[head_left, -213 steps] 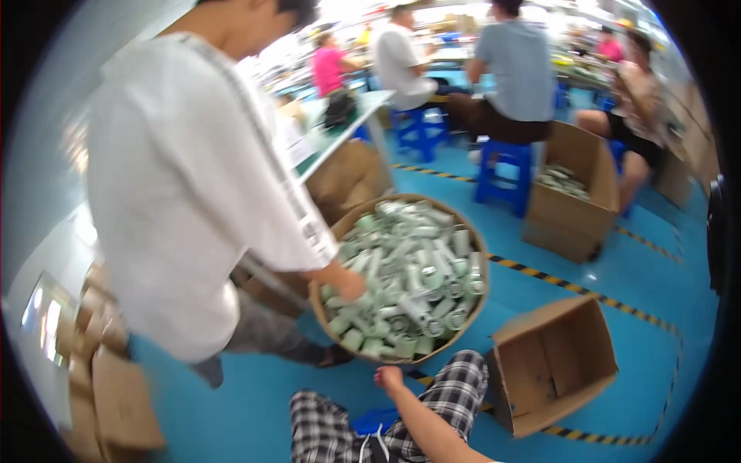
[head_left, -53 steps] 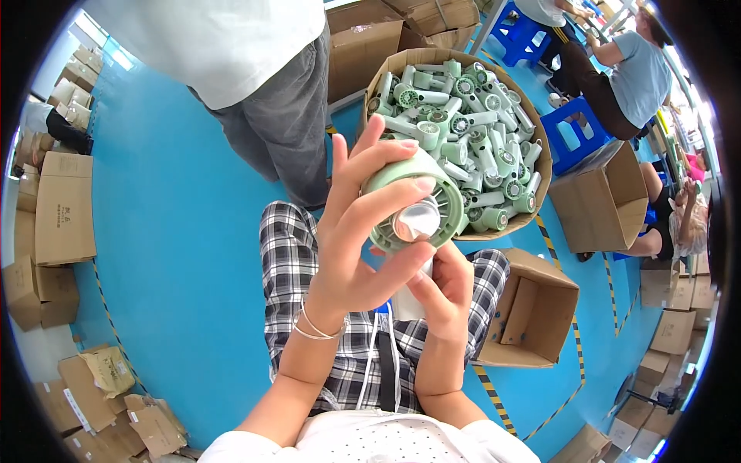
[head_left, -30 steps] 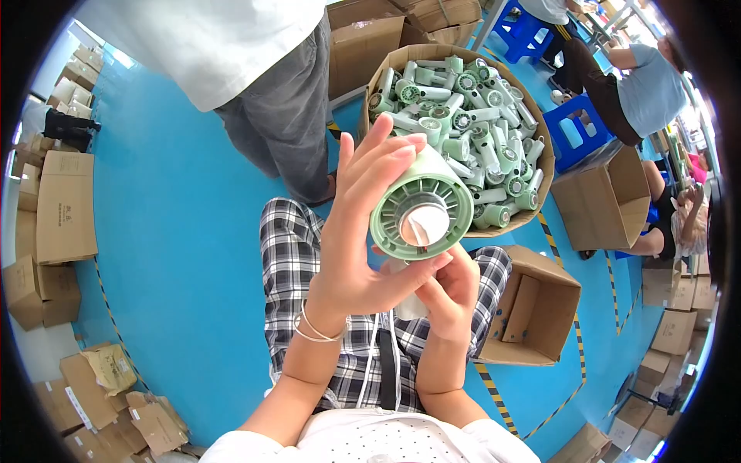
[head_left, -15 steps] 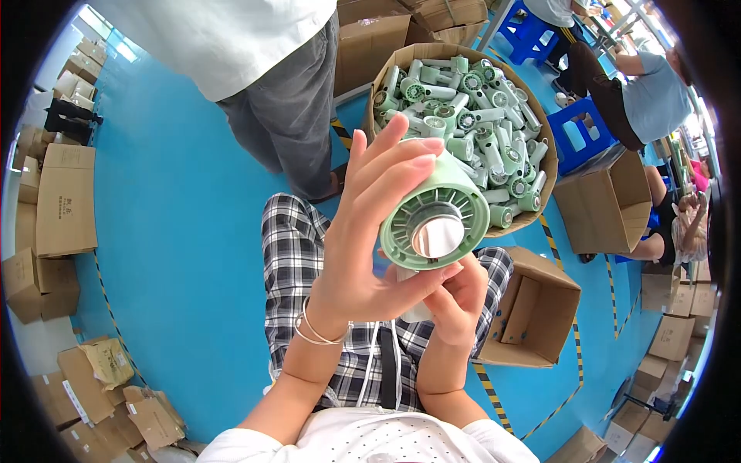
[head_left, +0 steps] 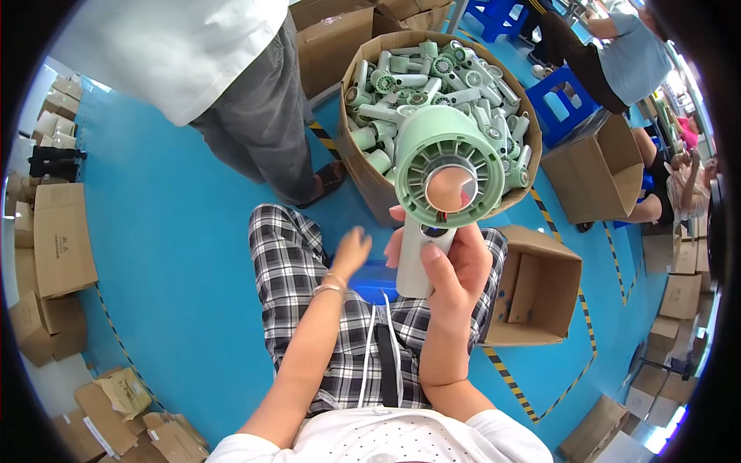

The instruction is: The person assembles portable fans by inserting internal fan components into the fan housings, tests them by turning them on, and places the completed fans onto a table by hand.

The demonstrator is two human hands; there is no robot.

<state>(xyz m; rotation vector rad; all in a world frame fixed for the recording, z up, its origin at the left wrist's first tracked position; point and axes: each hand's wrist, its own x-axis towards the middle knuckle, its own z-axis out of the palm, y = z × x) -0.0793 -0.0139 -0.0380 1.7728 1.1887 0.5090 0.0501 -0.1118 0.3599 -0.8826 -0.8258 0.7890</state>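
Upright in my right hand is a handheld fan with a pale green round head and a whitish handle. My fingers wrap the handle and the thumb lies on its front near a small dark panel. The ribbed grille faces me, with a shiny round disc in its centre. My left hand, with bangles at the wrist, is off the fan and low between my knees. It is smeared by motion, so its fingers cannot be made out. Below it shows a blue plastic surface.
Beyond the fan stands a large carton heaped with similar green and white fans. An open box sits by my right knee, and another box lies farther right. A person in grey trousers stands ahead on the left.
My left hand has let go of the fan head and dropped down between my knees. The right hand now holds the fan alone by its handle, slightly higher and farther right.
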